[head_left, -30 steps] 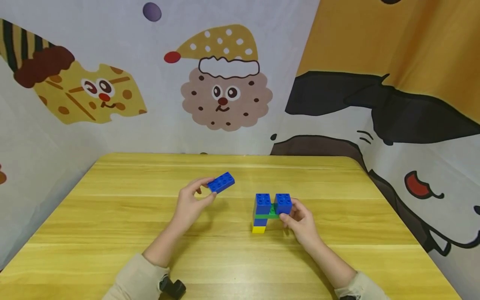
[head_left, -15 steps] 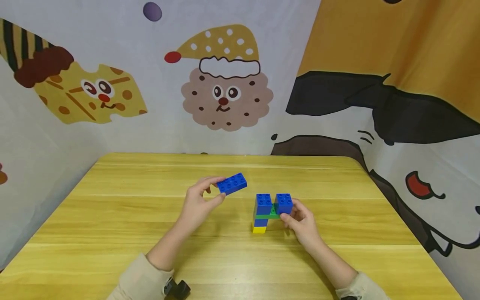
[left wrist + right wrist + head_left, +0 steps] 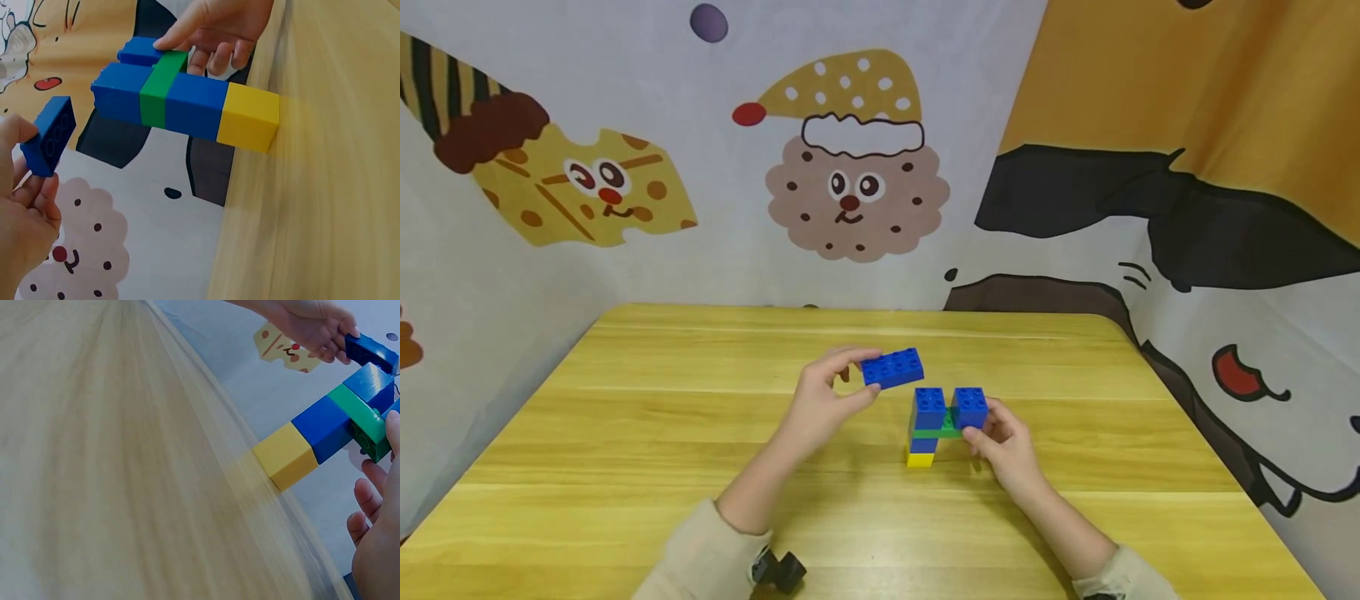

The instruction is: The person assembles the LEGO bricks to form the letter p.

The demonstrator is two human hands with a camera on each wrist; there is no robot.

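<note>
My left hand (image 3: 827, 404) pinches a long blue toy brick (image 3: 893, 369) by its left end, studs up, just above and left of a small brick tower. The tower has a yellow brick (image 3: 921, 459) at the bottom, a blue brick (image 3: 197, 105) over it, then a flat green plate (image 3: 948, 422) jutting out to the right. Two square blue bricks sit on the plate, a left one (image 3: 929, 407) and a right one (image 3: 970, 407), with a gap between. My right hand (image 3: 1009, 446) holds the right blue brick between thumb and fingers.
The tower stands on a wooden table (image 3: 625, 433), right of its middle. A cartoon-printed curtain (image 3: 715, 267) hangs behind the table's far edge. A black wrist device (image 3: 778, 571) sits at the left sleeve (image 3: 711, 550).
My left hand has carried the long blue brick to the right, nearer the tower, turning it a little more level across. The right hand and the tower stay in place.
</note>
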